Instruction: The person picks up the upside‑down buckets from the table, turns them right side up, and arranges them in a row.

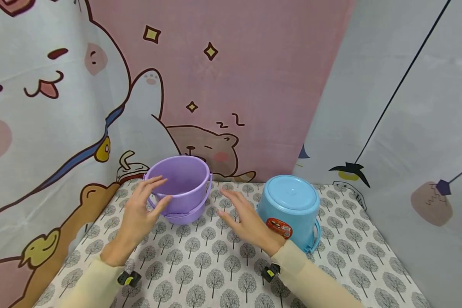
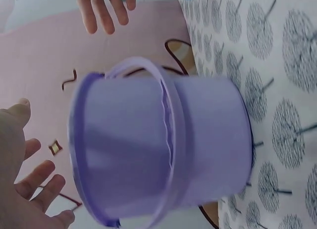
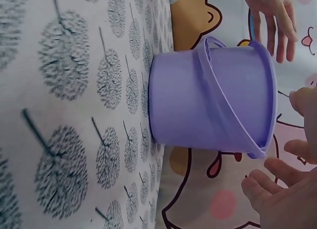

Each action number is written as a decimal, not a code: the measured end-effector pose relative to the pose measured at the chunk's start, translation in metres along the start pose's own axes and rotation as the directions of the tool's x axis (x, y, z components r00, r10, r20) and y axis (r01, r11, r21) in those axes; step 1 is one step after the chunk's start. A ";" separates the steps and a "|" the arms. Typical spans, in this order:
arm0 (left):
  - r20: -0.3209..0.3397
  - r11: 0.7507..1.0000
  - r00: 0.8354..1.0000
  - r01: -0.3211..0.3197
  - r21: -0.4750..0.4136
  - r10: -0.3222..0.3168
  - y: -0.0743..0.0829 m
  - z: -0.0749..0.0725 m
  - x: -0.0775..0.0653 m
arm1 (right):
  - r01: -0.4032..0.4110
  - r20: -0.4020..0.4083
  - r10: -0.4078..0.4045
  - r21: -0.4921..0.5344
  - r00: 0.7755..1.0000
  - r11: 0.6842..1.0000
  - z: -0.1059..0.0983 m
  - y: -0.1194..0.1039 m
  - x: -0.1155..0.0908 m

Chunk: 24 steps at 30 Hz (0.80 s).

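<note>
Head cam: L hand (image 1: pixel 138 214) & R hand (image 1: pixel 250 222), both loosely spread, nil gripped, flank upright purple bucket (image 1: pixel 190 200), prob. spaced for its width.

A smooth light-purple plastic bucket (image 2: pixel 129 150) fills the middle of the frame, its rim toward the left, its base against white cloth printed with grey trees (image 2: pixel 272 85) at right. A purple handle (image 2: pixel 175 120) crosses its side. The left hand (image 2: pixel 12 189), fingers spread, is at lower left near the rim; the right hand's fingers (image 2: pixel 102 11) show at upper left, apart from the bucket.
</note>
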<state>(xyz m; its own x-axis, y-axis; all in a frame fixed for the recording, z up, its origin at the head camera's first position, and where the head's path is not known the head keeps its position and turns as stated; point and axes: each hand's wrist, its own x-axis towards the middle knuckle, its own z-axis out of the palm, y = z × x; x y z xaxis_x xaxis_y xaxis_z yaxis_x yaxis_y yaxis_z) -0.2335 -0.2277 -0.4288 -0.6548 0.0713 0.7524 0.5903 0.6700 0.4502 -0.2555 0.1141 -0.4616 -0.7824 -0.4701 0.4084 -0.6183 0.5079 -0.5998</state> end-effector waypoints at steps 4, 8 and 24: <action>0.020 1.000 1.000 -0.016 -0.015 0.016 0.014 0.006 -0.001 | 0.030 0.030 -0.029 -0.037 0.999 0.999 -0.008 -0.002 -0.014; 0.054 0.998 0.997 -0.043 -0.043 0.046 0.027 0.014 -0.002 | 0.059 0.050 -0.056 -0.067 0.997 0.996 -0.016 -0.003 -0.031; 0.146 0.972 0.973 -0.152 -0.181 0.179 0.067 0.055 -0.005 | 0.082 0.088 -0.075 -0.083 0.993 0.993 -0.045 0.013 -0.093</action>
<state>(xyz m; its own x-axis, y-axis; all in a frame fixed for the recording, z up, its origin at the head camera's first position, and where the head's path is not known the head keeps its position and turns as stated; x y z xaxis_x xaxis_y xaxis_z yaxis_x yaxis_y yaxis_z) -0.2165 -0.1426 -0.4288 -0.6003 0.2967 0.7427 0.7581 0.5069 0.4103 -0.1944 0.1971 -0.4760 -0.7243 -0.5683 0.3904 -0.6846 0.5256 -0.5050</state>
